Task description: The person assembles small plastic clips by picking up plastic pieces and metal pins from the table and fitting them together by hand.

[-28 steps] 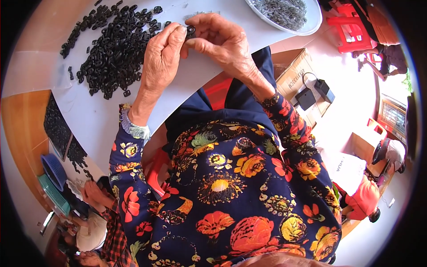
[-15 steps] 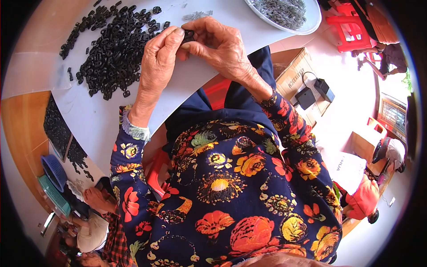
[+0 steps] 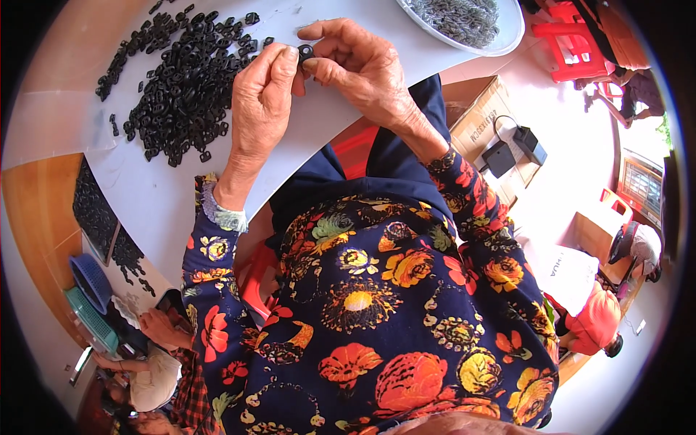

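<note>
A small black plastic part with a round hole is held up over the table's near edge, between my two hands. My left hand pinches it from the left with thumb and fingertips. From the right, the thumb of my right hand presses its lower side, while the index finger stretches out above it; the other fingertips are partly hidden behind. Left of my hands lies a large heap of similar black parts, spread loosely at its edges.
A white round bowl of small clear-grey pieces stands at the table's right end. A cardboard box with black adapters is right of my legs. Blue and green baskets are lower left, near other people. Red stools stand far right.
My right index finger has straightened and lifted off the part, which now shows its hole. Small clear pieces on the table behind are now mostly covered by my right hand.
</note>
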### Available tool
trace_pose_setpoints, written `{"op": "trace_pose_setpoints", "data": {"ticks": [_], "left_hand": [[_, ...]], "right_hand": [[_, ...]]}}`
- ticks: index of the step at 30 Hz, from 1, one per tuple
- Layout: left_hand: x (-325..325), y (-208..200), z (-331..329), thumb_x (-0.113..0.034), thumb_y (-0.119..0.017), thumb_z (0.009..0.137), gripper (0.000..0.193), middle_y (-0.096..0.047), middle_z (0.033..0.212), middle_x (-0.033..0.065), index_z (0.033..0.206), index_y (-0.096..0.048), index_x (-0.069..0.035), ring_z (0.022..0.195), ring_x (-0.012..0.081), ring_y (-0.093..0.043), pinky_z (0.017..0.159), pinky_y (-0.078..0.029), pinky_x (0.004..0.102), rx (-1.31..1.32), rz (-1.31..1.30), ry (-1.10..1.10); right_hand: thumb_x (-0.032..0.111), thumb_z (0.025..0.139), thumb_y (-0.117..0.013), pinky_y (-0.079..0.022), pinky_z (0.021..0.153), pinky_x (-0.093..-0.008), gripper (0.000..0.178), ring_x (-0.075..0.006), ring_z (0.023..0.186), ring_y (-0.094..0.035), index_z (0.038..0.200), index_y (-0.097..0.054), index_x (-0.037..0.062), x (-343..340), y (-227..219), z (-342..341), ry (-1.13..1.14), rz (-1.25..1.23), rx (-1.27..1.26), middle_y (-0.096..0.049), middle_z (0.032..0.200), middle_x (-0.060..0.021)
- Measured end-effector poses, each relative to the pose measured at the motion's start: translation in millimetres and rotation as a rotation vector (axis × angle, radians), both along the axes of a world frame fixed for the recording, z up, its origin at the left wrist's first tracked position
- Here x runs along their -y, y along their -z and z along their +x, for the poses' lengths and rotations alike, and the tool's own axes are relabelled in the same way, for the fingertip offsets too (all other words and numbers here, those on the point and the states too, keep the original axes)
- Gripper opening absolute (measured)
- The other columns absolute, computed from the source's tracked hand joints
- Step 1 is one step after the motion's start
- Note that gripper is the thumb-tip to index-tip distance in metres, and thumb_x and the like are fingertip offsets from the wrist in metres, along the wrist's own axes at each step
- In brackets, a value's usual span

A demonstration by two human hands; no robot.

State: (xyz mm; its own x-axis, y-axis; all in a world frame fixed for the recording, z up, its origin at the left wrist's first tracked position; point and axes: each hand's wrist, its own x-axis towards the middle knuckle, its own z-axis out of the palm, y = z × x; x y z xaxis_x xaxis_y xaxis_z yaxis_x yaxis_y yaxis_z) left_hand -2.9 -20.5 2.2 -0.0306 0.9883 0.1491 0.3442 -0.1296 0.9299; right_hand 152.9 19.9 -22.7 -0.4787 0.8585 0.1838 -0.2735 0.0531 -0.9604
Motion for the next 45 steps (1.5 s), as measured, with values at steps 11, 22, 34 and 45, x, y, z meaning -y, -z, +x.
{"op": "trace_pose_setpoints", "data": {"ticks": [11,22,34,45], "left_hand": [[-2.5,6.7,1.0,-0.023,-0.047,0.098,0.03,-0.044,0.058,0.0009,0.078,-0.05,-0.001,0.055,0.0087,-0.038,0.05,-0.035,0.0258,-0.021,0.045,-0.008],[-3.7,16.4,-4.5,-0.02,-0.049,0.097,0.025,-0.035,0.061,0.003,0.084,-0.049,0.001,0.058,0.0096,-0.031,0.05,-0.033,0.0277,-0.024,0.099,0.015],[-3.5,19.9,-6.4,-0.02,-0.048,0.097,0.025,-0.036,0.06,0.0025,0.087,-0.051,0.002,0.057,0.0096,-0.032,0.049,-0.033,0.0273,-0.01,0.073,0.052],[-2.1,19.1,-3.9,-0.02,-0.047,0.098,0.025,-0.035,0.059,0.0013,0.086,-0.051,0.001,0.056,0.0081,-0.032,0.048,-0.032,0.0268,-0.007,0.057,0.081]], "right_hand": [[-0.001,0.087,-0.06,-0.052,0.073,-0.0231,0.026,-0.0112,0.079,-0.065,0.112,-0.054,-0.0052,-0.3,2.5,-2.8,-0.056,-0.075,-0.12,-0.061,0.08,-0.0043],[0.004,0.081,-0.072,-0.044,0.067,-0.0166,0.029,-0.002,0.075,-0.049,0.105,-0.058,-0.0008,-2.2,6.7,-1.5,-0.036,0.061,0.186,-0.053,0.084,0.0028],[0.011,0.071,-0.08,-0.046,0.058,-0.0238,0.033,-0.0069,0.061,-0.051,0.095,-0.06,0.0004,-3.8,-2.6,2.2,0.055,0.278,0.316,-0.057,0.066,-0.001],[0.009,0.073,-0.078,-0.045,0.058,-0.023,0.028,-0.005,0.062,-0.051,0.091,-0.059,0.0006,-3.4,3.8,1.5,0.047,0.198,0.263,-0.058,0.065,-0.0006]]}}
